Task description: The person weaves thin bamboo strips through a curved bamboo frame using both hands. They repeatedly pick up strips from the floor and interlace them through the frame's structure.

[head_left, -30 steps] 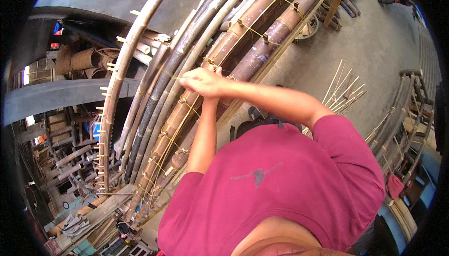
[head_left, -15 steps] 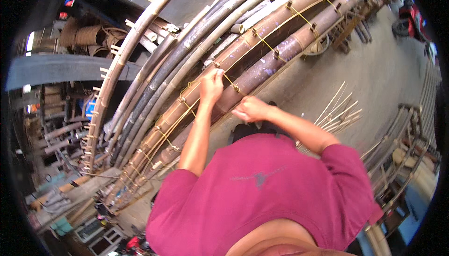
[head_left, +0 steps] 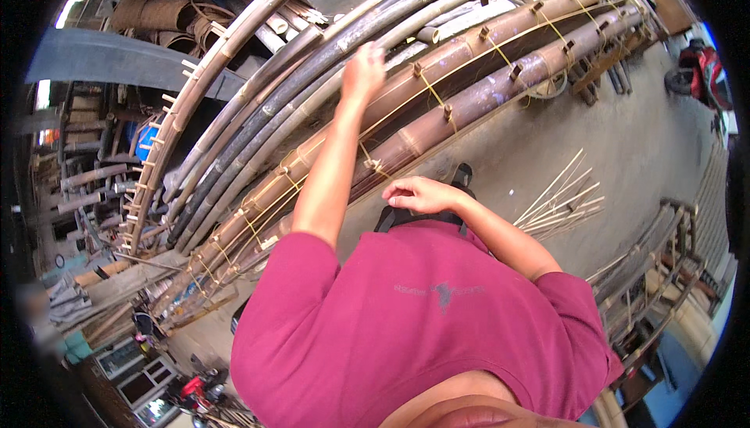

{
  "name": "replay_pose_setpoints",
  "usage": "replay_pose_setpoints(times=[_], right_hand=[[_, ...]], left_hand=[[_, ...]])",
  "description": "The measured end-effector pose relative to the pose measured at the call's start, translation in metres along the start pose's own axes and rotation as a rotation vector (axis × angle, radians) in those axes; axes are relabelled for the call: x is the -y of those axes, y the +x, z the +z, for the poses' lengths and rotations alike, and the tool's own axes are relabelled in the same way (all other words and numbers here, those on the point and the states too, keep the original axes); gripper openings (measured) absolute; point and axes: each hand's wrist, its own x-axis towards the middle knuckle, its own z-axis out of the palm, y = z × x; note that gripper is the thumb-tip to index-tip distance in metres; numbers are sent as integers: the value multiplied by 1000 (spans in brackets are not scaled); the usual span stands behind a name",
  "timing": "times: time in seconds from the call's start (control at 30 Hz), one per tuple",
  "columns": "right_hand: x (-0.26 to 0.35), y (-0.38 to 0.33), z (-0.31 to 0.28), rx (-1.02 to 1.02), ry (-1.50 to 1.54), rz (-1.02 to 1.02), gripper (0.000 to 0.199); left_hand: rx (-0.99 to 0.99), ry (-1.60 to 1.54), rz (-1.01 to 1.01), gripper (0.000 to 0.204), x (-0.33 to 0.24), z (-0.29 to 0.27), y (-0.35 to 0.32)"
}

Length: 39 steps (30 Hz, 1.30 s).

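Long brown bamboo poles [head_left: 469, 107] lie side by side in front of me, lashed with thin yellow binding strips [head_left: 432, 93]. My left hand [head_left: 364, 68] is raised over the upper poles, blurred, with its fingers closed; a thin strip seems to run from it down to a knot [head_left: 376, 166] on the lower pole. My right hand [head_left: 420, 193] hovers just right of that knot with its fingers loosely curled. What it pinches, if anything, is too small to see. My magenta shirt [head_left: 422, 326] fills the lower middle.
Grey and dark poles [head_left: 258, 115] curve away beyond the brown ones. A pale pole with short pegs [head_left: 176, 123] lies at the far left. Loose thin bamboo slivers [head_left: 562, 201] lie on the concrete floor at the right. More bamboo frames [head_left: 648, 264] stand at the right edge.
Both hands were together at a tie on the poles. My left hand has since risen up and away over the upper poles, and my right hand has dropped back beside the knot.
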Motion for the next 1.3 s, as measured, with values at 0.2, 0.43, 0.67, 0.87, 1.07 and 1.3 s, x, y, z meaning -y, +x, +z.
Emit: replay_pose_setpoints(times=[0.2,0.43,0.67,0.87,1.07,1.3], right_hand=[[19,47,52,-1104,1144,-171,25],[126,155,21,-244,-474,-236,57],[150,147,-15,-300,189,-233,47],[-1,53,48,-191,-694,-275,43],[14,54,58,-268,-633,-216,40],[-38,35,96,-263,-999,83,36]], left_hand=[[460,32,-79,32,83,-78,-148],[-181,-387,340,29,101,-19,-162],[211,131,-155,33,72,-61,-164],[108,-77,-88,23,50,-65,-163],[-100,-389,-123,25,23,-93,-57],[-73,-27,17,36,114,-78,-56]])
